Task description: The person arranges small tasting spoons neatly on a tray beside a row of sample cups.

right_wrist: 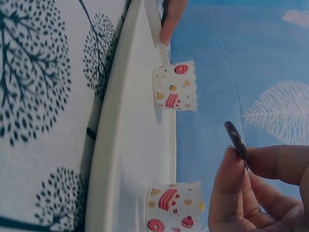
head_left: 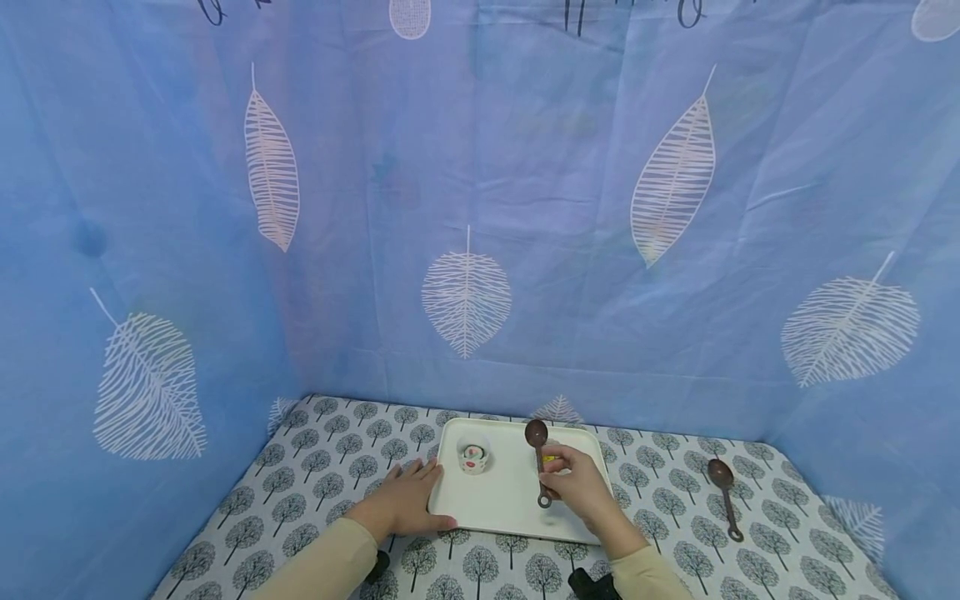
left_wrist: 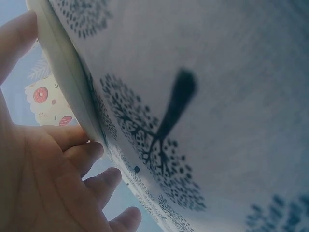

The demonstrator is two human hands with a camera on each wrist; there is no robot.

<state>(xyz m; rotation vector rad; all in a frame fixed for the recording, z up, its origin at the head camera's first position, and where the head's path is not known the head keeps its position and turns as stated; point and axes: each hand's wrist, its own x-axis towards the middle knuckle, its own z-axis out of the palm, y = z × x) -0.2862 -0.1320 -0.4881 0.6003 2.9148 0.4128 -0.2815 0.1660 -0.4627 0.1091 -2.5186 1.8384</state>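
Observation:
My right hand (head_left: 588, 490) pinches a brown spoon (head_left: 536, 433) by its handle between thumb and fingers. The spoon stands over the tray (head_left: 498, 507), its bowl pointing to the back. Close beside that hand is a patterned paper cup (right_wrist: 174, 207), largely hidden behind the fingers in the head view, with something yellow showing in it. Another such cup (head_left: 473, 461), with a dark and light item inside, stands on the tray's left part. My left hand (head_left: 408, 500) rests with spread fingers against the tray's left edge, thumb at the front left corner.
A second brown spoon (head_left: 721, 475) lies on the tree-print tablecloth (head_left: 675, 500) at the right. Blue leaf-print curtains (head_left: 465, 167) hang behind and at both sides. Dark objects (head_left: 592, 585) show at the near edge, below the tray.

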